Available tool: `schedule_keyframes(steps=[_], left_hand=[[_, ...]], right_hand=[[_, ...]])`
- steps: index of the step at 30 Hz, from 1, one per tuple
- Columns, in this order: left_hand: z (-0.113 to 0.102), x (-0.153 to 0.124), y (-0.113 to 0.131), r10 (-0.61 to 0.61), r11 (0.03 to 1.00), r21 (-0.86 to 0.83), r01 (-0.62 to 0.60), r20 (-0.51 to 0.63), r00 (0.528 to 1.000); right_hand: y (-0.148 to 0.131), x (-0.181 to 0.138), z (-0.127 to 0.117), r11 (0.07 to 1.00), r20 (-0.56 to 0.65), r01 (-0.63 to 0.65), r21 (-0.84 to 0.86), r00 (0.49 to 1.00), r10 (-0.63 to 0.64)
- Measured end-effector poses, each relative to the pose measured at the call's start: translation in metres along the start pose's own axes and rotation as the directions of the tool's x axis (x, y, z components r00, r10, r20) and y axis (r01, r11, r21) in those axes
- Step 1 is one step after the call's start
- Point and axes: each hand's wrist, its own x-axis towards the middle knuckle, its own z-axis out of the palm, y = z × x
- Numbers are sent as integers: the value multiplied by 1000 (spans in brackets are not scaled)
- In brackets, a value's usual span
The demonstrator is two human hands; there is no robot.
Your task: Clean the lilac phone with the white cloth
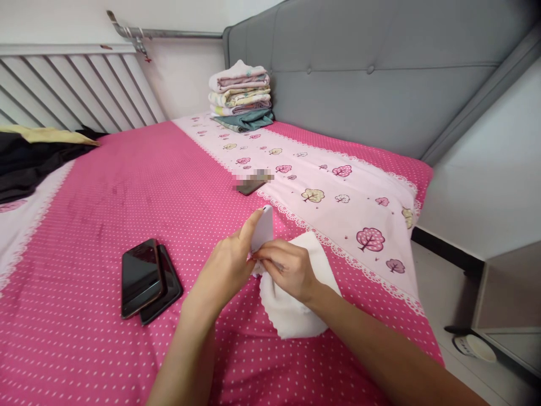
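Upright in my left hand (228, 256) is a pale lavender-white phone (262, 226), gripped by its edges with its flat side turned to the right. My right hand (288, 266) has its fingers pinched together at the phone's lower end. Part of a white cloth (313, 316) with a scalloped edge bunches up under those fingers, while the rest spreads over the bed below the hand. Left of my left hand, a black phone (141, 276) lies partly on top of another dark phone (171, 285). Beyond my hands lies a dark flat object (251, 185), partly blurred out.
The pink dotted bedspread (139, 175) has a pale band with printed trees. Folded fabrics (240, 93) are stacked against the grey headboard (338, 73). Dark clothing (38, 160) lies at the far left near a radiator (76, 84). A white round container (473, 348) is on the floor at right.
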Motion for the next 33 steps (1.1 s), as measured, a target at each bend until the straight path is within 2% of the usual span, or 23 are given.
schedule_keyframes(steps=[7,15,19,26,30,33], left_hand=[[0,0,4,-19,999,30,19,23,1000],[4,-3,6,10,999,52,-12,25,1000],[3,-2,8,19,999,51,-21,29,999],[2,-1,9,21,1000,14,-22,31,999],[1,-1,10,7,1000,-5,-6,57,998],[1,-1,11,-5,1000,1,5,66,998]], right_hand=[[-1,1,1,997,-88,-74,3,993,74],[4,5,-3,981,-246,-188,42,950,193],[10,7,-2,938,-278,-331,101,896,346],[21,5,1,794,-229,-535,290,766,600],[24,6,2,730,-228,-576,368,705,672],[22,8,2,718,-243,-540,439,698,673]])
